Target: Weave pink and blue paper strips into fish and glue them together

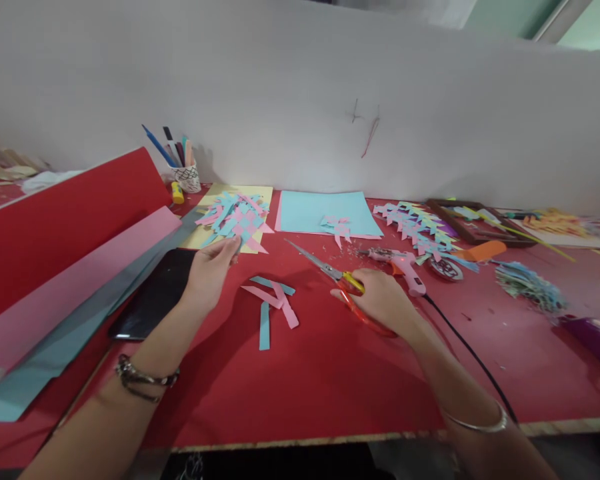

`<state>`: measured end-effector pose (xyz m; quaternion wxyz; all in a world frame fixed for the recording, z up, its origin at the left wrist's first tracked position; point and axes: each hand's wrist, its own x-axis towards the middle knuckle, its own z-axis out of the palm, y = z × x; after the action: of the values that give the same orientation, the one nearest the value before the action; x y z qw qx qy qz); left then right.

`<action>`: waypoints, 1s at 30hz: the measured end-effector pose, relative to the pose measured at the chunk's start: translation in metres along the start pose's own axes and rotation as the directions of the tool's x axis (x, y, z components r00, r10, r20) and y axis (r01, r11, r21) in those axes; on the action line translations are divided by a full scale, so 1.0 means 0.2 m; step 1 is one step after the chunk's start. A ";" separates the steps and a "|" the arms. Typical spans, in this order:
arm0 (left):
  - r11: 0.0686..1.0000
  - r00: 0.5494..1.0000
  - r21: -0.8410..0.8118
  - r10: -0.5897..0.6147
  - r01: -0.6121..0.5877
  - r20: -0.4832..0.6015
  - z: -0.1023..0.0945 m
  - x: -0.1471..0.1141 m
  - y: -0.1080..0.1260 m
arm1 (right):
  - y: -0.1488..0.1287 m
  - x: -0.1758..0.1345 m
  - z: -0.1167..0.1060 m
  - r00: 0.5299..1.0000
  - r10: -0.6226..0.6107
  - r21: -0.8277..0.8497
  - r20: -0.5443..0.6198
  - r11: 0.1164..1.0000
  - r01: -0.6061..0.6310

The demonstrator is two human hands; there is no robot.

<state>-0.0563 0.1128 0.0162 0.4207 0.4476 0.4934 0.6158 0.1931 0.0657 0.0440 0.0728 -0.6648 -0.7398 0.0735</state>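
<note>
My left hand [213,267] is pinched on a pink and light-blue woven paper piece [246,227], in front of a heap of similar cut paper. Scissors [325,268] with red and yellow handles are in my right hand [380,297], the blades pointing up and left towards that piece. On the red table between my hands lie several loose pink and blue paper strips [265,323]. Behind the scissors, a small pink and blue paper piece [337,225] rests on light-blue sheets [325,203].
Right of my right hand is a pink glue gun [405,270] with a black cord. Beyond it are a folded paper chain [415,227] and a wooden frame [480,230]. A black phone [153,303], long coloured sheets [95,273] and a pen cup [187,179] stand left.
</note>
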 end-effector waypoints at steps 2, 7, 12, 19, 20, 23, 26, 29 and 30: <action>0.999 0.999 0.042 0.014 -0.016 0.037 0.01 -0.02 0.00 | -0.01 0.00 0.01 0.999 0.046 -0.081 0.019 0.996 -0.044; 0.974 0.971 0.209 0.031 -0.082 0.238 0.06 -0.07 0.06 | -0.02 -0.01 0.04 0.999 0.035 -0.148 0.024 0.988 -0.031; 0.958 0.907 0.285 -0.093 -0.031 0.411 0.08 -0.11 0.07 | 0.01 0.00 0.04 0.999 0.024 -0.114 -0.048 0.993 -0.029; 0.960 0.843 0.270 -0.089 -0.069 0.531 0.09 -0.14 0.03 | -0.02 -0.01 0.06 0.957 -0.094 0.357 -0.276 0.914 0.193; 0.959 0.837 0.271 -0.086 -0.077 0.541 0.10 -0.15 0.03 | -0.04 -0.02 0.07 0.961 -0.113 0.421 -0.254 0.882 0.215; 0.945 0.825 0.294 -0.053 -0.140 0.563 0.12 -0.18 0.04 | -0.09 -0.04 0.10 0.964 -0.200 0.499 -0.174 0.827 0.261; 0.920 0.812 0.336 -0.032 -0.204 0.582 0.14 -0.19 0.05 | -0.11 -0.05 0.10 0.961 -0.242 0.523 -0.133 0.807 0.276; 0.895 0.782 0.367 -0.033 -0.255 0.622 0.14 -0.19 0.04 | -0.10 -0.04 0.09 0.970 -0.198 0.556 -0.143 0.794 0.244; 0.884 0.767 0.374 -0.030 -0.279 0.641 0.13 -0.18 0.04 | -0.10 -0.03 0.09 0.972 -0.181 0.571 -0.146 0.788 0.233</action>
<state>-0.0225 0.0830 0.0216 0.4032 0.7444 0.4203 0.3265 0.1716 0.0570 0.0310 0.3118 -0.5275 -0.7460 0.2608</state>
